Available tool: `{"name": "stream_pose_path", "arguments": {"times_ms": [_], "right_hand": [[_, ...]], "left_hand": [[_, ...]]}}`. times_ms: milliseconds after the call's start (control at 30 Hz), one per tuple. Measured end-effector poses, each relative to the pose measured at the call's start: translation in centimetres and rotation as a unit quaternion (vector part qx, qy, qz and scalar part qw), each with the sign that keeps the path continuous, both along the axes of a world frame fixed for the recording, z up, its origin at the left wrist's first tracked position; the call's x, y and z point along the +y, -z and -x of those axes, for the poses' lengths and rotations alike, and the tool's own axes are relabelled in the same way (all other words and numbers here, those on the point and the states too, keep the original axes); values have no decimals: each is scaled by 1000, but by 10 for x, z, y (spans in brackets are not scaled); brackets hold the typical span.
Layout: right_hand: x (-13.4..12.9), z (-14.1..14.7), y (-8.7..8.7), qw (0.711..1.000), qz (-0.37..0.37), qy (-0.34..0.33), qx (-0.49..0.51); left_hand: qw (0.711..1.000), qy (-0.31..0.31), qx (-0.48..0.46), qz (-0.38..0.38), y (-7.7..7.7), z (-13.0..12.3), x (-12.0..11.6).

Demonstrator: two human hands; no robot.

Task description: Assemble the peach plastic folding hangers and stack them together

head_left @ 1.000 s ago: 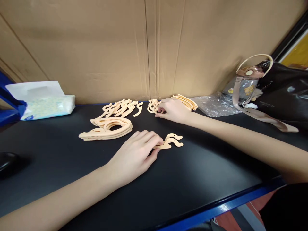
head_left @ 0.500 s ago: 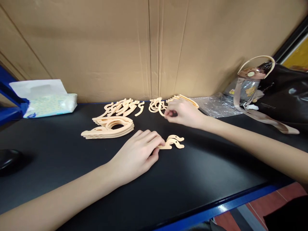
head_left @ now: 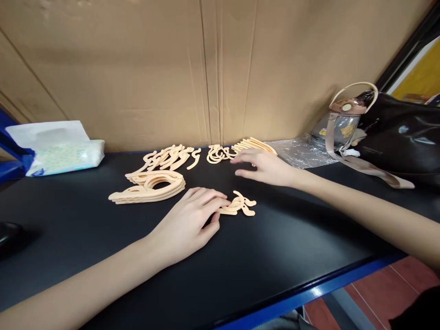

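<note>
Low room runs over the black tabletop [head_left: 275, 270] from its front edge to the loose curved pieces [head_left: 246, 211] by the left hand [head_left: 187, 224], and between the two hands. The right forearm [head_left: 354, 206] bars a low pass from the right. The stacked hanger pieces [head_left: 118, 196] block the left hand's far side; behind, the cardboard [head_left: 137, 91] walls off the back. Bottle [head_left: 345, 127], strap [head_left: 374, 174] and black bag [head_left: 405, 133] crowd the far right corner.

Beige pieces [head_left: 147, 196]: loads, too overlapped to count
Tissue pack [head_left: 67, 156]: 1
Bottle [head_left: 345, 123]: 1
Bag [head_left: 402, 137]: 1
Mouse [head_left: 8, 233]: 1
Plastic wrap [head_left: 300, 152]: 1
</note>
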State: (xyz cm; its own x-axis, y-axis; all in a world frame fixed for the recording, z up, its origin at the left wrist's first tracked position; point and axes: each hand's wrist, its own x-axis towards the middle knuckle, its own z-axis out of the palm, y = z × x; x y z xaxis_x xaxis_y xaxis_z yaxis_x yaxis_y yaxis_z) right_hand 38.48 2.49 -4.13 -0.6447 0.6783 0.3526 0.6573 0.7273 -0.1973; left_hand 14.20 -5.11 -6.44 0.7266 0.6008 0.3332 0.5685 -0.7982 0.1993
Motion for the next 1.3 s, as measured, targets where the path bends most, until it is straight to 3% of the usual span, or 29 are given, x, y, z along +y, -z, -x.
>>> {"name": "stream_pose_path", "arguments": {"times_ms": [67,200,600,767,933,1067,1300], "right_hand": [[16,4,2,989,-66,84,-104],[34,18,8,970,-64,154,-178],[39,36,13,973,-80,145,-161],[37,17,1,970,-105,178,-128],[34,-24,-13,949,-121,274,-98],[37,-49,-10,927,-100,349,-99],[45,-59,2,915,-46,387,-110]], "left_hand": [[1000,2,-1,0,0,0,0],[1000,4,3,4,-1,0,0],[1000,4,8,19,-3,0,-1],[1000,5,2,16,-2,-1,-1],[1000,8,-9,12,0,0,-1],[1000,10,-11,7,2,1,1],[1000,9,-14,1,3,1,1]]}}
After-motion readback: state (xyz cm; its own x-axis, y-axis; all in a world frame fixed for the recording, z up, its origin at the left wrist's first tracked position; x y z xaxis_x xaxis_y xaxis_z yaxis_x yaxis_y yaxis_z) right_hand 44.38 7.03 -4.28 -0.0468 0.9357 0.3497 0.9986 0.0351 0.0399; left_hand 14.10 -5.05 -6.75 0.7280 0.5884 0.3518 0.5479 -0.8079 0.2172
